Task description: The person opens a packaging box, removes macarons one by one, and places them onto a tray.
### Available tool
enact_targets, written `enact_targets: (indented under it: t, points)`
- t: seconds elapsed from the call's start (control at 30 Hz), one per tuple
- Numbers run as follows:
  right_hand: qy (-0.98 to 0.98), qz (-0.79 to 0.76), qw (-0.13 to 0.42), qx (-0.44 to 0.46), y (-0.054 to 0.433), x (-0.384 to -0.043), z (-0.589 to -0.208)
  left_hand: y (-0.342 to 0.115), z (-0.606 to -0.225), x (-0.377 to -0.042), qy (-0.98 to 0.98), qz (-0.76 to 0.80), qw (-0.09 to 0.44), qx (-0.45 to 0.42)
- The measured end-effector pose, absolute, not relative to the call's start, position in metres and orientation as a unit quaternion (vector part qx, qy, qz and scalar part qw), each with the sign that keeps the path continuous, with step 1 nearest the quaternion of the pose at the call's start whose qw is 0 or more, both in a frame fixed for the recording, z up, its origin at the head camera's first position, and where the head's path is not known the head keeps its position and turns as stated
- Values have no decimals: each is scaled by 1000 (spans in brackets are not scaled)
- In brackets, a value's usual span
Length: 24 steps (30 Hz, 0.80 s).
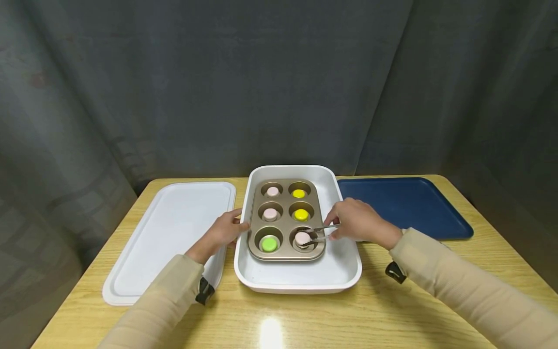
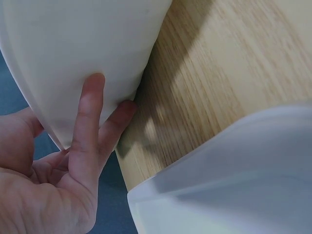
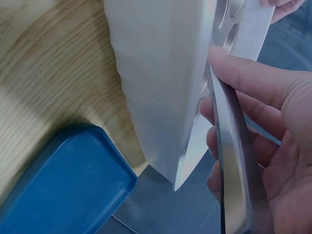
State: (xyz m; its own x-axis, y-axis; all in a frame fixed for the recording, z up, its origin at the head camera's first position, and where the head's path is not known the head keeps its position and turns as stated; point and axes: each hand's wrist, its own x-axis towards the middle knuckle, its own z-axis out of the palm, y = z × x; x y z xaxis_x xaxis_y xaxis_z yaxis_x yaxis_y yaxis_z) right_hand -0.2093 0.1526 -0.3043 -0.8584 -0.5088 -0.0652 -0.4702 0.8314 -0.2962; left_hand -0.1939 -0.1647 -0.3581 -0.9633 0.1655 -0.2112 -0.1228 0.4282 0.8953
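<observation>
A brown muffin tin (image 1: 285,213) sits inside a deep white tray (image 1: 296,278). My right hand (image 1: 359,220) holds metal tongs (image 3: 229,165), whose tips are around a pink macaron (image 1: 302,238) in the front right cup. Whether the tips press on it cannot be seen. My left hand (image 1: 224,230) grips the deep tray's left rim, thumb on the rim and fingers against the outer wall (image 2: 112,39). Two more pink macarons (image 1: 270,214) lie in the left cups behind a green macaron (image 1: 269,244). Yellow macarons (image 1: 301,214) occupy the right cups farther back.
A flat white tray (image 1: 183,232) lies on the wooden table (image 1: 218,320) to the left, partly under my left forearm. At the right is a dark blue tray (image 1: 405,203). Grey curtain (image 1: 261,87) hangs behind the table.
</observation>
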Motion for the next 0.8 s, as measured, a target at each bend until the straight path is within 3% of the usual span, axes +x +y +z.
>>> enact_targets:
  t: [0.8]
  points:
    - [953, -187, 61, -231, 180, -208, -289, -165, -358, -194, 837, 529, 138, 5]
